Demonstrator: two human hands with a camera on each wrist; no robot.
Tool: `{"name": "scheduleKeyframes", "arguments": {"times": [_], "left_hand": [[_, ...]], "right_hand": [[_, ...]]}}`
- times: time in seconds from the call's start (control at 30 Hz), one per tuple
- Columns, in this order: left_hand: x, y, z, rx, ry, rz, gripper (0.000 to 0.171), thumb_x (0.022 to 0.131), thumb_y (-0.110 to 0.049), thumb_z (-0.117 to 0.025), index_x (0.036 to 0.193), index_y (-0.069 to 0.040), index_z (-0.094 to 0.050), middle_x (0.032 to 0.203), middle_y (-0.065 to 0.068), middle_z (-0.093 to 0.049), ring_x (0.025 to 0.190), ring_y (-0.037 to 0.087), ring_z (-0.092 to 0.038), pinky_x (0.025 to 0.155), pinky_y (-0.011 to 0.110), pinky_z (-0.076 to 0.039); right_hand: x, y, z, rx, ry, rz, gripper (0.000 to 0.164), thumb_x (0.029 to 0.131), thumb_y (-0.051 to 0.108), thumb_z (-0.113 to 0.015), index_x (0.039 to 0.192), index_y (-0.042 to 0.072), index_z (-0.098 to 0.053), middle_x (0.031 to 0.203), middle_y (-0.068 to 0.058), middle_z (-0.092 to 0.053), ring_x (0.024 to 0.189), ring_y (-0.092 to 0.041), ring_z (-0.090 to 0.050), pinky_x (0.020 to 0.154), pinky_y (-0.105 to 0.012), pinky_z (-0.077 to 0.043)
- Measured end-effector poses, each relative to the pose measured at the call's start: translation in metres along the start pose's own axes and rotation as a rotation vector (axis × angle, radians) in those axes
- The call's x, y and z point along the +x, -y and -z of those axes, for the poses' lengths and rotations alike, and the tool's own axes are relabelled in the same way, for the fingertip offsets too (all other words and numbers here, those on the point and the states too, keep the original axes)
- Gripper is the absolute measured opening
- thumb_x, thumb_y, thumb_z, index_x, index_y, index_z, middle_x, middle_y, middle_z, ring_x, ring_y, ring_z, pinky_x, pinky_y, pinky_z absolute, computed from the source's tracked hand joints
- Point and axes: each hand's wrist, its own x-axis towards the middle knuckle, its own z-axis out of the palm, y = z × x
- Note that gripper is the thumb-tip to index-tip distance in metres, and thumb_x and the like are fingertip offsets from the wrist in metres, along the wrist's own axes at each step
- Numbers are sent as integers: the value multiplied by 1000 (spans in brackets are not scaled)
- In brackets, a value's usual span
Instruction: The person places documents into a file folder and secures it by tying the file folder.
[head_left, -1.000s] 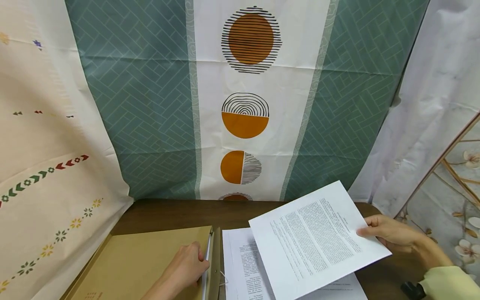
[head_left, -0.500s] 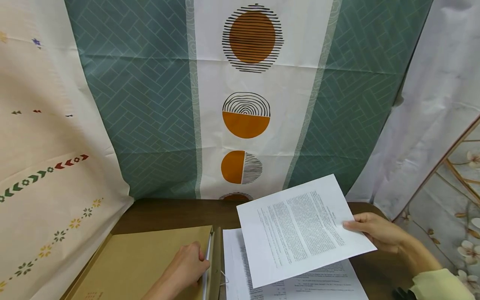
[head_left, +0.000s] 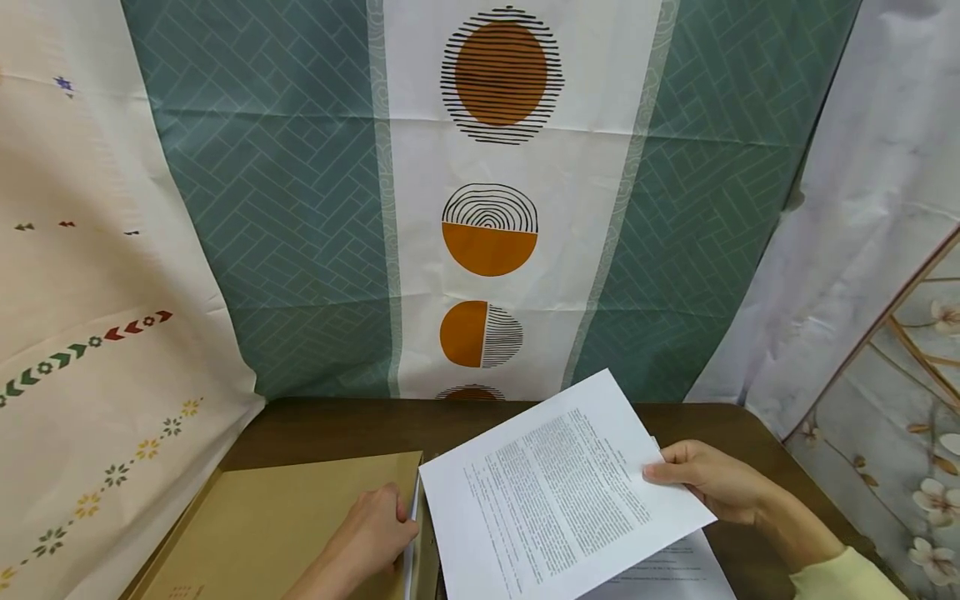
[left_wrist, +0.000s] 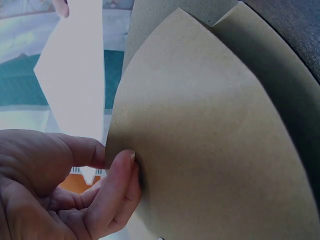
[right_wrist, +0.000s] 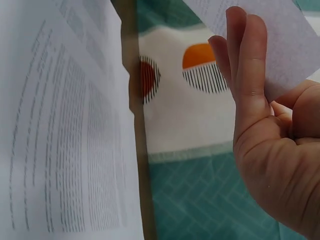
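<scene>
A brown kraft file box or folder [head_left: 285, 508] lies at the left front of the table. My left hand [head_left: 375, 529] pinches the right edge of its cover, which bows up in the left wrist view [left_wrist: 210, 115]. With thumb on top and fingers beneath, my right hand [head_left: 712, 479] holds a printed white sheet [head_left: 555, 492] by its right edge. That sheet is tilted in the air, its left corner close to the folder's spine. Beneath it lies a stack of printed papers [head_left: 675, 571], mostly covered by the sheet.
The dark wooden table [head_left: 337, 425] runs back to a green and white patterned curtain [head_left: 315, 250]. A cream cloth [head_left: 112, 275] hangs at the left, and a floral white cloth [head_left: 900, 442] at the right.
My right hand has carried the printed sheet leftward, from over the right of the paper stack to beside the folder's spine. My left hand keeps its hold on the cover's edge.
</scene>
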Motion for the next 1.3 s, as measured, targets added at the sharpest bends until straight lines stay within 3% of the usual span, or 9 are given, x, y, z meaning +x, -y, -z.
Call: {"name": "scheduleKeyframes", "arguments": {"times": [0.13,0.47,0.7,1.0,1.3], "left_hand": [[1,0,0,-9,35,40,14,86,-8,-67,81,-6,-54,69,8,-52,49,19,-56,51,30,-41],[0,0,0,-14,52,55,15,88,-8,-67,82,-6,-54,71,9,-52,50,20,-57,52,31,-41],[-1,-1,-1,-4,30,21,16,88,-9,-69,82,-6,-54,69,8,-52,50,19,-56,52,31,-41],[-2,0,-1,3,34,19,18,88,-9,-69,81,-7,-52,69,8,-51,51,19,-55,53,31,-41],[-1,-2,-4,40,27,71,19,88,-9,-70,82,-7,-52,69,8,-51,51,19,-55,52,30,-39]], "right_hand": [[2,0,-10,4,3,-13,29,108,6,-45,119,-6,-69,115,-20,-74,97,-29,-75,78,-38,-60],[1,6,-29,25,6,3,31,108,6,-43,123,-9,-66,117,-21,-72,101,-31,-74,79,-39,-60],[-7,15,-31,15,-24,10,29,108,7,-44,119,-6,-68,115,-21,-73,98,-31,-75,78,-40,-60],[2,9,-51,-71,-160,56,29,108,12,-50,119,-9,-66,111,-18,-74,93,-29,-76,76,-38,-61],[16,1,-82,-92,-215,103,31,107,11,-53,119,-15,-63,111,-22,-74,91,-28,-76,74,-36,-61]]}}
